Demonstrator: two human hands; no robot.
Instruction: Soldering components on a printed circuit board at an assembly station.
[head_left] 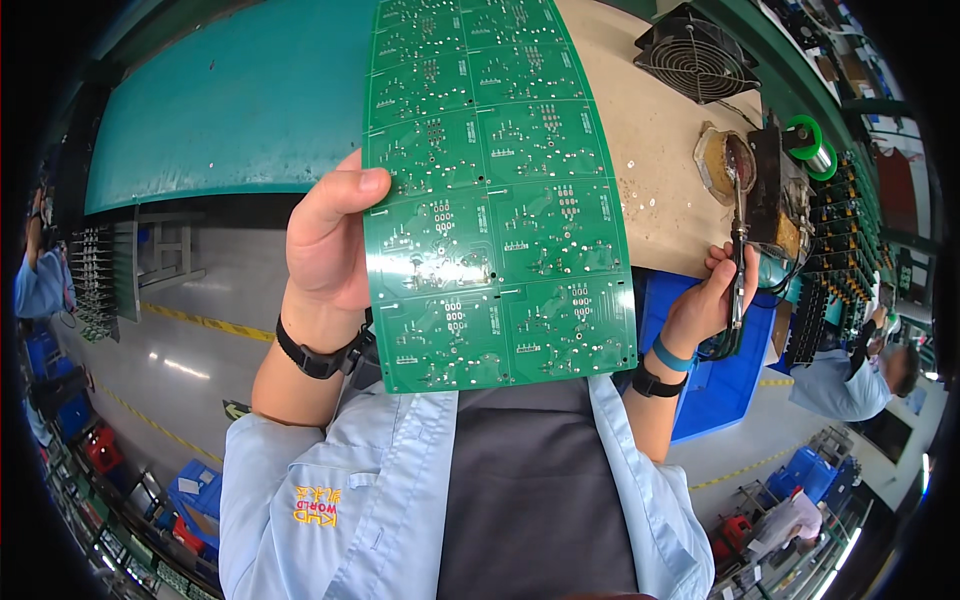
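Observation:
A large green circuit board panel, split into several repeated sections with solder points, is held up in front of my chest. My left hand grips its left edge, thumb on the face toward me and the other fingers hidden behind it. Over on the right, my right hand is closed around a soldering iron. The iron points away from me, its tip at a round, yellowish-brown tip-cleaning dish on the bench. The right hand is apart from the panel.
A black fan with a wire guard stands at the bench's back right. Beside the dish are a dark block and a green solder wire spool. A blue bin sits below my right hand. Teal matting covers the left bench. Other people work farther off.

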